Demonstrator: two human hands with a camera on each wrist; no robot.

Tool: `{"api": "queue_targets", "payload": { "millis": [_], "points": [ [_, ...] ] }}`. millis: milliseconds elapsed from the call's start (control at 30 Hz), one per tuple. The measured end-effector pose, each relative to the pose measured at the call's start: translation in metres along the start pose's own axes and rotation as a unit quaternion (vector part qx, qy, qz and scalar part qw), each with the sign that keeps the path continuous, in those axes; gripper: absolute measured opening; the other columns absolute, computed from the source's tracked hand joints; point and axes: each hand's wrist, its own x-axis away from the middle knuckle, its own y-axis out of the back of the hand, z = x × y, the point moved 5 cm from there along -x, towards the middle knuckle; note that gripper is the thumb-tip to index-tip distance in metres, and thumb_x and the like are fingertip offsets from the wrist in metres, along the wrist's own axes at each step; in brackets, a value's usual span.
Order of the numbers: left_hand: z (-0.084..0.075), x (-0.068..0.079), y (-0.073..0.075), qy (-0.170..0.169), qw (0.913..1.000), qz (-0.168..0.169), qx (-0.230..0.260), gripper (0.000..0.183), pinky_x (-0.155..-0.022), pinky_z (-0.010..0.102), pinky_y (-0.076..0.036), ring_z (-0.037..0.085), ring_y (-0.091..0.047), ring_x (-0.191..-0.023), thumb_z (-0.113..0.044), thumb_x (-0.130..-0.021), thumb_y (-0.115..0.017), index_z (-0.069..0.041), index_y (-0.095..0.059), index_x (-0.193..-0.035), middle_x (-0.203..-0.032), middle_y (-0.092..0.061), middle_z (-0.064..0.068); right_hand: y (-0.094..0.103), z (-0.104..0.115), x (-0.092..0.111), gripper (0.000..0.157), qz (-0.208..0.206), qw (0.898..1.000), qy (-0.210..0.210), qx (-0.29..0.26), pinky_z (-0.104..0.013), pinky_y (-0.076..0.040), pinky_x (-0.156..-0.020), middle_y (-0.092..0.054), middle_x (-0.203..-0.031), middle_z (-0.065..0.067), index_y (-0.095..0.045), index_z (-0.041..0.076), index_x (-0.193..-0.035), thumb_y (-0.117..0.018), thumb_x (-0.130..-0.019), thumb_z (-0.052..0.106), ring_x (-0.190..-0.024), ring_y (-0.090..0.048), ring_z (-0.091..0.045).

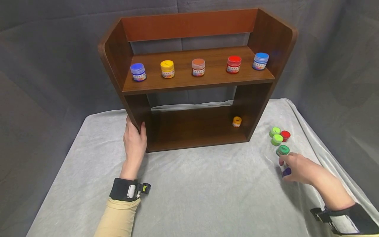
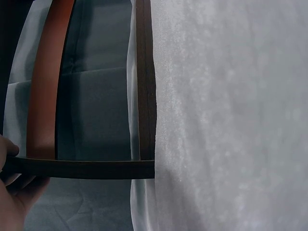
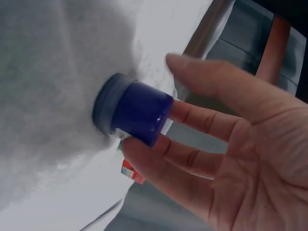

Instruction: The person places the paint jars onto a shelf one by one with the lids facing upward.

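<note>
At the left, my left hand (image 1: 134,140) grips the side panel of a dark brown wooden shelf (image 1: 189,85), with fingers outside and thumb at the front edge. In the left wrist view its fingers (image 2: 29,192) lie against the panel (image 2: 96,169). Low over the cloth at the right, my right hand (image 1: 302,169) is around a dark blue paint jar (image 3: 142,110). Its fingers reach beside and behind the jar, while the thumb stands apart from it. Just beyond that hand is a dark green paint jar (image 1: 283,150).
Two light green jars (image 1: 277,139) and a red jar (image 1: 285,135) cluster right of the shelf. Several paint jars, including a yellow one (image 1: 167,69), line the upper board. An orange-yellow jar (image 1: 237,121) stands at the lower board's right end. Grey cloth (image 1: 207,191) covers the table.
</note>
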Motion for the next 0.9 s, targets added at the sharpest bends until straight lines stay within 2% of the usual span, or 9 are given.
{"api": "queue_targets", "payload": {
  "millis": [233, 400, 567, 733, 900],
  "points": [
    [0.001, -0.001, 0.0, 0.0, 1.0, -0.002, 0.0, 0.052, -0.086, 0.061, -0.046, 0.047, -0.06, -0.11, -0.016, -0.096, -0.057, 0.006, -0.04, -0.14, -0.122, -0.06, 0.031, -0.006, -0.006, 0.001, 0.034, 0.008, 1.0, 0.017, 0.002, -0.038, -0.045, -0.059, -0.058, -0.074, 0.002, -0.058, 0.008, -0.08, -0.083, -0.058, 0.0, -0.068, -0.051, -0.015],
    [0.001, 0.0, 0.0, -0.002, 1.0, -0.001, 0.004, 0.053, -0.086, 0.061, -0.046, 0.047, -0.06, -0.109, -0.015, -0.096, -0.058, 0.006, -0.04, -0.141, -0.122, -0.06, 0.032, -0.004, -0.006, -0.003, 0.032, 0.003, 1.0, 0.02, 0.003, -0.036, -0.043, -0.057, -0.057, -0.072, 0.002, -0.059, 0.008, -0.08, -0.081, -0.059, -0.002, -0.065, -0.048, -0.015],
    [0.0, -0.001, 0.001, -0.002, 1.0, -0.001, 0.0, 0.053, -0.085, 0.061, -0.046, 0.048, -0.061, -0.108, -0.016, -0.096, -0.057, 0.006, -0.04, -0.141, -0.121, -0.06, 0.032, 0.006, 0.005, -0.013, 0.032, -0.038, 0.998, 0.041, 0.004, -0.034, -0.038, -0.056, -0.051, -0.068, 0.005, -0.059, 0.01, -0.077, -0.08, -0.059, -0.005, -0.063, -0.043, -0.013],
    [0.001, -0.001, 0.001, -0.002, 1.0, -0.005, -0.003, 0.052, -0.085, 0.061, -0.046, 0.048, -0.061, -0.108, -0.016, -0.096, -0.057, 0.005, -0.041, -0.141, -0.121, -0.061, 0.031, 0.015, 0.02, -0.026, 0.033, -0.091, 0.993, 0.08, -0.002, -0.031, -0.035, -0.054, -0.046, -0.063, 0.007, -0.057, 0.013, -0.072, -0.075, -0.059, -0.01, -0.06, -0.04, -0.01],
    [0.0, -0.001, 0.002, -0.005, 1.0, -0.007, 0.002, 0.053, -0.087, 0.061, -0.046, 0.048, -0.06, -0.11, -0.016, -0.095, -0.058, 0.006, -0.041, -0.14, -0.122, -0.06, 0.032, 0.018, 0.03, -0.038, 0.031, -0.123, 0.987, 0.103, -0.011, -0.037, -0.046, -0.057, -0.057, -0.066, 0.005, -0.059, 0.01, -0.074, -0.079, -0.06, -0.009, -0.061, -0.05, -0.013]
  ]
}}
